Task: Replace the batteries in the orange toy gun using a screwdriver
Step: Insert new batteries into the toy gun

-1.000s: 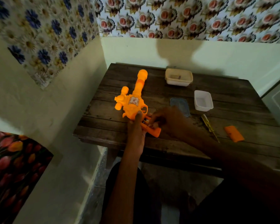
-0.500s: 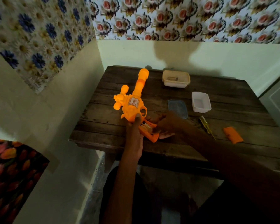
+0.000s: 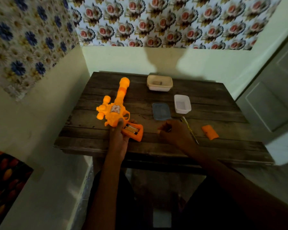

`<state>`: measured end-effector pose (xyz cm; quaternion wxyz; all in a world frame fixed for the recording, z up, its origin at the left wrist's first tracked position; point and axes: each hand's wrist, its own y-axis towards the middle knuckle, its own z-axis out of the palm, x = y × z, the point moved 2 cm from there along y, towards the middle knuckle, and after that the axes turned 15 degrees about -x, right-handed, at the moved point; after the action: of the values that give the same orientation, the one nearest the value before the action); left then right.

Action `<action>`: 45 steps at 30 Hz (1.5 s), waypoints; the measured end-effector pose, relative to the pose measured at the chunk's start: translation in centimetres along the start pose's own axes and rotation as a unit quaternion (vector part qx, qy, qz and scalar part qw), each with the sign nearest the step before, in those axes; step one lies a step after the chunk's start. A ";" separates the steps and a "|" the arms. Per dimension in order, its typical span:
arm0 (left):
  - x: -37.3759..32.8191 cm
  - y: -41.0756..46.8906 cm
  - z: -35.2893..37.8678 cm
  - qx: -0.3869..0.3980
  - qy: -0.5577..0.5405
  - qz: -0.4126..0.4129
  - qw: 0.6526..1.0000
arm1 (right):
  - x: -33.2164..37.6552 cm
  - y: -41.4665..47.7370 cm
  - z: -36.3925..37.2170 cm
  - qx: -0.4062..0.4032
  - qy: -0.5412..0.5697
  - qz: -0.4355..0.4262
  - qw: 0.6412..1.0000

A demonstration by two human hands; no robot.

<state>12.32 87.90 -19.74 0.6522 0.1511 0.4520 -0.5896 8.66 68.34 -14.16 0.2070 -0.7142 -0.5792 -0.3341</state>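
Head cam, dim light. Wooden table [image 3: 156,146] in a corner, floral wallpaper above.

- Orange toy gun [image 3: 114,112]: lies flat on table's left half, barrel pointing away toward the wall, grip end toward the person. Small white/red sticker on the body, print too blurred to read.
- Grip compartment is open, cover off. Batteries [image 3: 131,128] sit inside, dark w/ gold band. No brand legible.
- Left hand [image 3: 119,138]: wrapped round the gun where body meets grip, thumb laid over the top, fingertips showing on the far side.
- Right hand [image 3: 173,131]: off the gun, well right of it, low over the table w/ fingers curled in. Can't tell if it pinches anything.
- Screwdriver [image 3: 189,128]: yellowish, lying on table just beside right hand, partly hidden by the wrist.
- Orange cover [image 3: 209,132]: flat on table, right of the screwdriver, apart from the gun.
- Blue lid [image 3: 161,111]: flat, mid-table, between gun and white tub [image 3: 182,103].
- Beige tub [image 3: 159,83]: near back edge. Sth small inside, can't ID it.
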 end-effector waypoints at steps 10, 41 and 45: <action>-0.4 -1.3 0.3 -0.005 0.032 0.027 0.999 | -5.3 2.1 -4.7 -0.163 -0.119 0.030 0.979; -0.4 -2.0 1.0 -0.013 0.056 0.048 0.997 | -10.1 2.3 -9.6 -0.103 -0.220 0.056 0.968; -0.2 -1.4 0.8 -0.007 0.055 0.046 0.997 | -10.3 2.3 -9.8 -0.126 -0.173 0.072 0.974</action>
<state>11.38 87.09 -18.71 0.6536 0.1995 0.4835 -0.5470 7.41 53.98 -14.57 0.0355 -0.8212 -0.5069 -0.2597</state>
